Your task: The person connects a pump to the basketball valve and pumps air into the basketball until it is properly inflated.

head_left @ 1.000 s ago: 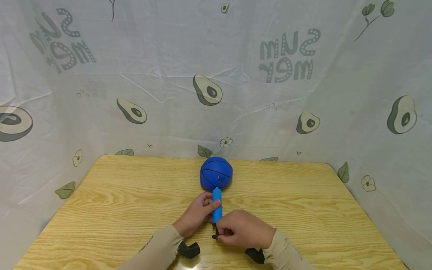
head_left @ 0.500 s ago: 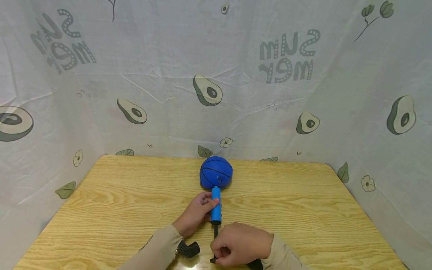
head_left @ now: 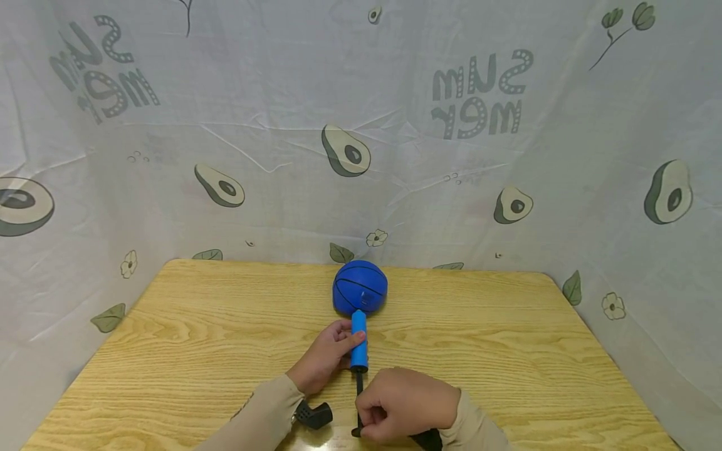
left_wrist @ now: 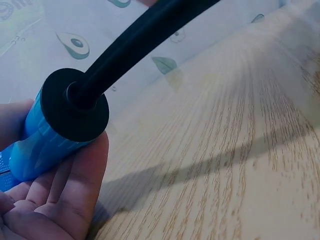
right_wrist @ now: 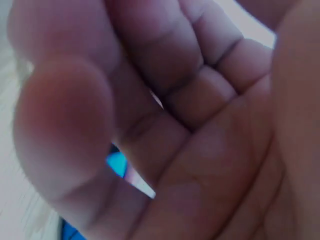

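In the head view a blue basketball (head_left: 359,285) with black lines sits at the far middle, its shape flattened at the lower left. A small blue hand pump (head_left: 359,358) points at it, the tip right at the ball's near side. My left hand (head_left: 323,357) holds the pump's barrel, thumb on top. From the barrel's black end cap (left_wrist: 75,117) the black rod (left_wrist: 135,50) stretches out towards me. My right hand (head_left: 408,404) grips the black handle (head_left: 356,432) with curled fingers, which hide most of it. In the right wrist view the curled fingers (right_wrist: 155,50) fill the picture.
A light wooden table (head_left: 496,344) lies under everything. A white curtain (head_left: 271,144) printed with avocados closes off the back and both sides. A black device (head_left: 314,414) is strapped at the left wrist, another (head_left: 429,440) at the right.
My right hand has pulled the pump handle back towards me, so much more of the rod shows out of the barrel. The left hand keeps its hold; the ball stays in place.
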{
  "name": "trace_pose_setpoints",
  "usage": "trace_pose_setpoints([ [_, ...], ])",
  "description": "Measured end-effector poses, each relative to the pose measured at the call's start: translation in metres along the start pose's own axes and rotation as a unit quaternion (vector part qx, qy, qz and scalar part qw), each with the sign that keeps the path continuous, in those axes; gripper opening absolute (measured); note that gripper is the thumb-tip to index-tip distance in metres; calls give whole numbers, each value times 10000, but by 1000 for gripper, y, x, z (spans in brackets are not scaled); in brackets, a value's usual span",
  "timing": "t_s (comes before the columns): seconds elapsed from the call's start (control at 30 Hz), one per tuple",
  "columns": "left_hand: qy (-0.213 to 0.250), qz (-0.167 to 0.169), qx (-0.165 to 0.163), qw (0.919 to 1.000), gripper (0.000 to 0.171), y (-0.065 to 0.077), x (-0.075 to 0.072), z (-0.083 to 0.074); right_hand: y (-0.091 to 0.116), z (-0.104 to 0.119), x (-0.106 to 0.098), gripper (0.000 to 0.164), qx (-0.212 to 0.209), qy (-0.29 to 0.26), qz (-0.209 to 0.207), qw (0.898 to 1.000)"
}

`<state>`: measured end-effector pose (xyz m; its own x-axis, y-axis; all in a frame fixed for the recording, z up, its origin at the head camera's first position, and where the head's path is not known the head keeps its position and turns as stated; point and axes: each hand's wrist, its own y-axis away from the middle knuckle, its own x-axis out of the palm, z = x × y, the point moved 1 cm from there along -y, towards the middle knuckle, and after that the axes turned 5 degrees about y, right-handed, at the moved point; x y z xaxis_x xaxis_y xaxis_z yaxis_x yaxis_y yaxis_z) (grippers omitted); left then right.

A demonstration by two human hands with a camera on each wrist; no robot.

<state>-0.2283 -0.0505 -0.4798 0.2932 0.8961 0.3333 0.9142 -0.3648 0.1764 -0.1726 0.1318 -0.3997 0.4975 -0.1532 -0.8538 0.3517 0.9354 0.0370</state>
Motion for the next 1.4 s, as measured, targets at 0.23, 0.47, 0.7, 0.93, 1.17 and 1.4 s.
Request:
trace_pose_setpoints([
  [0.23,10,80,-41,10000,53,0,-2,1,0,-20,-3,22,727,-182,-746,9944],
  [0.47,-89,143,-19,9999,51,2,-1,1,-3,-25,-2,26,1205,-183,-1200,9853],
  [0.7,-188,271,23,9995,52,3,0,2,-2,-25,0,28,792,369,-1296,9877],
  [0.93,-153,347,81,9992,51,2,0,2,-2,-22,2,29,216,592,-958,9934],
  [1.17,-91,197,95,9997,51,1,-1,3,-5,-9,5,30,-199,343,-584,9975],
  [1.4,78,105,83,9999,50,0,-1,2,-7,3,7,26,-641,344,-234,9971],
])
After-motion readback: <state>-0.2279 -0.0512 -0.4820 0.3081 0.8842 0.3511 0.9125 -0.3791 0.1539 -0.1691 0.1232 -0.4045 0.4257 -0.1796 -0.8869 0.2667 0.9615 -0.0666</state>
